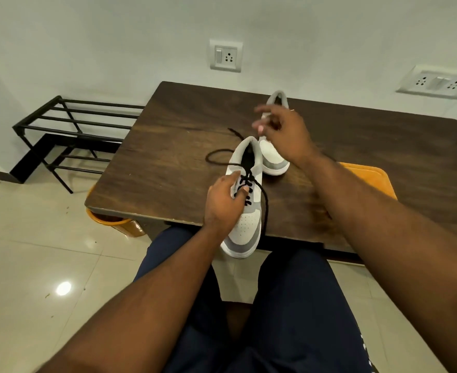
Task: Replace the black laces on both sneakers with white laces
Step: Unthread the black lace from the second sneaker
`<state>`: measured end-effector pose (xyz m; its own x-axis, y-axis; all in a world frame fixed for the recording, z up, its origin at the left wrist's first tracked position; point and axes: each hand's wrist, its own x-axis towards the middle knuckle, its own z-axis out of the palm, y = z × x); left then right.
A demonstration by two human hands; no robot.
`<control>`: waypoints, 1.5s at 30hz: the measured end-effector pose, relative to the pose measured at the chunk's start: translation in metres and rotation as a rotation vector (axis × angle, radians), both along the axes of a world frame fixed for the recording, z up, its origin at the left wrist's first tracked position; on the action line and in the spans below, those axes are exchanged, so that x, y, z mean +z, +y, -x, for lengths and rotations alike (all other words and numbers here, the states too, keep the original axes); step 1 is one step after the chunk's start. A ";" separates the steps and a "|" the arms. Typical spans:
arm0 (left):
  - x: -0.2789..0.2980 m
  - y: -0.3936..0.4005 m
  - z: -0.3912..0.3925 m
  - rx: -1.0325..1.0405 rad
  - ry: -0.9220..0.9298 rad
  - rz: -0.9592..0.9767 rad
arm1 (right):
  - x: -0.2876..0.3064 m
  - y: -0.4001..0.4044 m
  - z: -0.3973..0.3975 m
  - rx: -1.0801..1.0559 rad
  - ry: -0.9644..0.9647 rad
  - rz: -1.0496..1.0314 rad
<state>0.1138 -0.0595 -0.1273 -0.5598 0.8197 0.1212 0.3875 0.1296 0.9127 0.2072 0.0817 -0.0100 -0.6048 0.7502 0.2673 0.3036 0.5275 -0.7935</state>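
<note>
A grey-and-white sneaker [246,224] lies at the front edge of the dark wooden table [168,146], toe toward me and overhanging the edge. My left hand [223,203] grips its side by the eyelets. Its black lace [214,154] is loosened: one end loops out to the left on the table, and another strand hangs down the right side of the shoe. The second sneaker [273,157] stands just behind the first. My right hand [281,130] hovers over the second sneaker, blurred, fingers loosely apart, with nothing seen in it. No white laces are in view.
An orange board [370,181] lies on the table under my right forearm. An orange bin [114,224] stands below the table's left front corner. A black metal rack [68,130] stands by the wall at left. My knees are under the table edge.
</note>
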 end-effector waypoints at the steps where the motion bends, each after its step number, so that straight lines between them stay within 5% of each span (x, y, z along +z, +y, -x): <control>1: 0.004 0.002 0.002 0.006 0.040 -0.026 | -0.015 -0.003 -0.010 -0.006 -0.106 -0.020; 4: 0.015 0.013 0.001 -0.023 0.083 -0.038 | -0.058 -0.017 -0.034 0.073 -0.296 0.009; 8: 0.020 0.022 0.003 -0.048 0.123 -0.010 | -0.080 -0.030 -0.040 0.071 -0.180 0.126; 15: 0.019 0.019 0.011 -0.128 0.468 -0.016 | -0.086 -0.031 -0.024 0.009 -0.137 0.011; 25: 0.012 0.030 0.022 -0.112 0.132 -0.076 | -0.089 -0.031 -0.019 -0.065 -0.045 0.128; 31: 0.019 0.033 0.037 -0.296 0.237 -0.022 | -0.086 -0.034 -0.014 -0.031 -0.037 0.215; 45: 0.021 0.029 0.028 -0.182 0.292 0.014 | -0.075 -0.035 -0.014 -0.012 0.167 0.497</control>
